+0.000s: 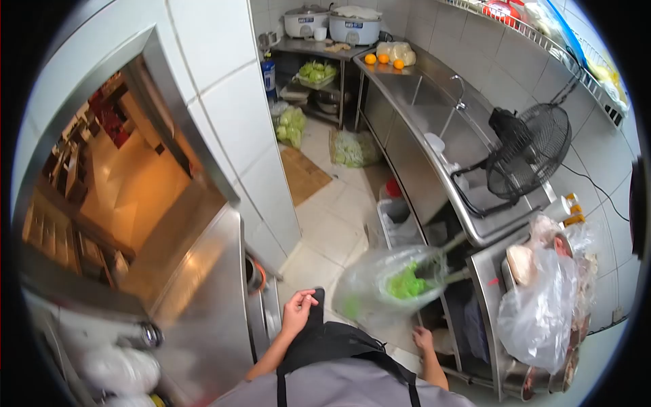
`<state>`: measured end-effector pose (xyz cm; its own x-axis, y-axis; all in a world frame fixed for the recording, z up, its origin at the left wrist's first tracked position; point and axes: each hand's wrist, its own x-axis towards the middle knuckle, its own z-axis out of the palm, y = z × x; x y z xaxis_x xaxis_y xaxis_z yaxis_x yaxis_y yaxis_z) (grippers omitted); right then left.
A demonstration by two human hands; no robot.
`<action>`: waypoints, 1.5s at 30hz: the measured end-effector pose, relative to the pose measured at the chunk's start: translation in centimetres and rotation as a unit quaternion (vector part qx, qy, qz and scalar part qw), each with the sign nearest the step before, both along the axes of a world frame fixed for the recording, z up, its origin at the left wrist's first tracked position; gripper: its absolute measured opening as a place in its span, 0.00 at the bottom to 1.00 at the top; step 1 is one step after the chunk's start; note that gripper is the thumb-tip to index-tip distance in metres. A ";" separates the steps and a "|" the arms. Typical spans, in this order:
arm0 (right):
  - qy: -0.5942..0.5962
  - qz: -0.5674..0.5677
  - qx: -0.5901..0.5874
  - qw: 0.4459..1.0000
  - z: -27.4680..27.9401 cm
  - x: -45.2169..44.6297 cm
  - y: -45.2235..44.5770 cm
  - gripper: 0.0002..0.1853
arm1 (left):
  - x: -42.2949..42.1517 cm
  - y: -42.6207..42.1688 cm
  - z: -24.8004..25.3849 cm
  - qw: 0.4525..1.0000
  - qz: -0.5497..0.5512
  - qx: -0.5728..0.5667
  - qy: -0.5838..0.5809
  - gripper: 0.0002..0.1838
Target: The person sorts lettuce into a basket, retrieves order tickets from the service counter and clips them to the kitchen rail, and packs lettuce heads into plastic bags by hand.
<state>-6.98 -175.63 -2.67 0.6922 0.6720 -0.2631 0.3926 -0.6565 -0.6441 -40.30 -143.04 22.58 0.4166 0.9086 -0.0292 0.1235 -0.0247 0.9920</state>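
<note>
My left hand [299, 311] is raised in front of my dark apron [339, 342], its fingers loosely bent and nothing visible in them. Lower on the right, my right hand [422, 337] is beside the steel shelving, just under a large clear plastic bag [366, 288]. Its fingers look curled, but they are small and blurred, and whether they touch the bag is unclear. The bag is smeared by motion and bulges out near the counter front. Bright green leafy vegetables [405, 280] show through it.
A long steel sink counter [400, 85] runs along the right, with a black fan [529, 152] and oranges [383, 59]. Plastic-bagged food [542, 305] lies on the near right table. Bagged greens [354, 148] and a cardboard sheet [302, 176] are on the floor. A steel ledge [203, 258] borders the left.
</note>
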 end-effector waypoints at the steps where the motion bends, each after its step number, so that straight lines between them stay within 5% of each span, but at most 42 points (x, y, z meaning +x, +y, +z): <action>1: 0.077 -0.143 -0.051 0.985 1.8 -0.6 0.7 0.16 | 0.5 2.9 0.9 1.000 -0.013 0.008 0.019 0.10; 2: 0.192 -0.253 -0.025 0.948 3.7 -1.3 1.4 0.12 | 1.3 6.1 1.3 0.999 -0.026 0.024 0.025 0.11; 4: 0.232 -0.299 -0.120 0.918 4.6 -2.3 1.7 0.10 | 3.4 12.0 2.5 0.997 -0.047 0.034 0.045 0.11; 10: 0.279 -0.259 -0.199 0.903 6.2 -3.0 10.4 0.12 | 9.6 24.7 4.9 0.995 -0.088 0.035 0.037 0.13; 15: 0.269 -0.043 -0.200 0.941 1.4 2.4 23.0 0.18 | 13.7 28.8 2.5 0.994 -0.102 -0.031 0.004 0.14; 18: 0.239 -0.087 -0.144 0.956 0.1 7.8 32.5 0.09 | 16.6 32.6 -0.4 0.992 -0.110 -0.058 0.001 0.14; 23: 0.077 -0.015 -0.137 0.988 -1.7 20.4 46.5 0.10 | 24.9 43.9 -3.9 0.997 -0.029 -0.054 -0.046 0.14; 25: 0.118 -0.077 -0.189 0.972 0.5 24.9 53.1 0.12 | 27.7 49.0 -3.8 0.998 0.001 -0.051 -0.039 0.14; 26: 0.145 -0.101 -0.120 0.977 -4.8 27.9 54.3 0.14 | 28.9 51.5 -3.2 0.999 0.011 -0.042 -0.032 0.15; 32: 0.072 0.084 -0.165 0.980 4.6 33.8 73.5 0.22 | 31.7 62.4 -2.1 0.987 0.159 0.003 -0.010 0.14; 35: 0.037 0.215 -0.218 0.951 2.6 35.7 81.3 0.23 | 30.6 66.2 -2.9 0.974 0.225 -0.018 0.022 0.14; 38: 0.062 0.148 -0.208 0.965 6.3 34.8 88.4 0.24 | 28.9 70.8 -4.6 0.965 0.259 -0.037 0.026 0.13; 42: 0.067 0.130 -0.232 0.962 3.0 36.3 93.6 0.26 | 28.9 78.7 -5.1 0.961 0.235 -0.077 0.127 0.14; 45: 0.042 0.168 -0.296 0.939 4.3 37.4 97.4 0.28 | 30.8 86.3 -7.3 0.975 0.215 -0.043 0.024 0.15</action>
<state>30.41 -78.26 1.59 0.4280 0.5672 -0.7037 0.6052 -0.7581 -0.2429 -9.51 -56.79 15.32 -0.0057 0.9923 -0.1241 0.1508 0.1235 0.9808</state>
